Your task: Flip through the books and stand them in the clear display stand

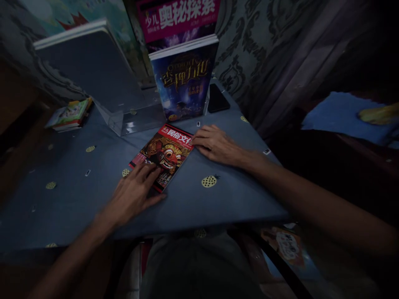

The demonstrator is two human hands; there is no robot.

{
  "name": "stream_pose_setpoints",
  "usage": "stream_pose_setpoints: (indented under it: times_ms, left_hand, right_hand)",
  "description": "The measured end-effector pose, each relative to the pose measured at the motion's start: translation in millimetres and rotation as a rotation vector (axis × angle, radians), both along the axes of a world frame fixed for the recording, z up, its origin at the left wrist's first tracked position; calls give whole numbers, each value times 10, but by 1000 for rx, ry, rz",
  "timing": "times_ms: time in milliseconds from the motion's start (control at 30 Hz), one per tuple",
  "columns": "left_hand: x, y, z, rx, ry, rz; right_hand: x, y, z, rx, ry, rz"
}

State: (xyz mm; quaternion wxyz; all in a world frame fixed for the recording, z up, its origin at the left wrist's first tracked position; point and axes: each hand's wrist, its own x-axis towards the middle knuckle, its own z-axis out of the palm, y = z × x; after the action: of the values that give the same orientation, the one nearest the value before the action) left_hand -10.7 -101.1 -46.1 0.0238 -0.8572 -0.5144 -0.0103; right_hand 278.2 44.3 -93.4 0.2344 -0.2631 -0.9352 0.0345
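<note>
A thin book [170, 155] with a red-and-black cover and a painted mask lies slightly turned on the blue tablecloth. Resting on its lower left part is my left hand [139, 182], fingers stretched out and thumb apart on the cloth. My right hand [215, 143] lies at the book's upper right corner, palm down, its fingertips touching the edge and its fingers extended. Just behind the book, a dark blue book [188, 83] stands upright in a clear stand [143, 118].
A grey-backed book [87, 62] leans at the left, with small books [70, 114] stacked beside it. A black phone [218, 98] lies behind the right hand. A magenta book [181, 20] stands at the back. Off the table's right side is a blue cloth [333, 112].
</note>
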Motion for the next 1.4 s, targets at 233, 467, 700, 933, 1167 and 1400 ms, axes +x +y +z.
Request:
stream_pose_setpoints:
  times_ms: [233, 467, 700, 933, 1167, 1400]
  left_hand:
    - [10, -11, -48, 132, -49, -133]
    - [-9, 7, 45, 65, -153, -196]
    - [5, 7, 114, 16, -154, -195]
    - [-11, 17, 126, -7, -106, -161]
    - [-110, 498, -23, 46, -132, 135]
    - [-21, 529, -33, 32, -102, 231]
  right_hand:
    - [-240, -192, -39, -6, 81, 100]
    - [-564, -448, 29, -101, 162, 288]
    - [-737, -658, 87, -180, 229, 394]
    - [-683, -807, 98, -85, 106, 405]
    - [-721, -722, -2, -92, 169, 208]
    - [-419, -406, 53, -110, -18, -446]
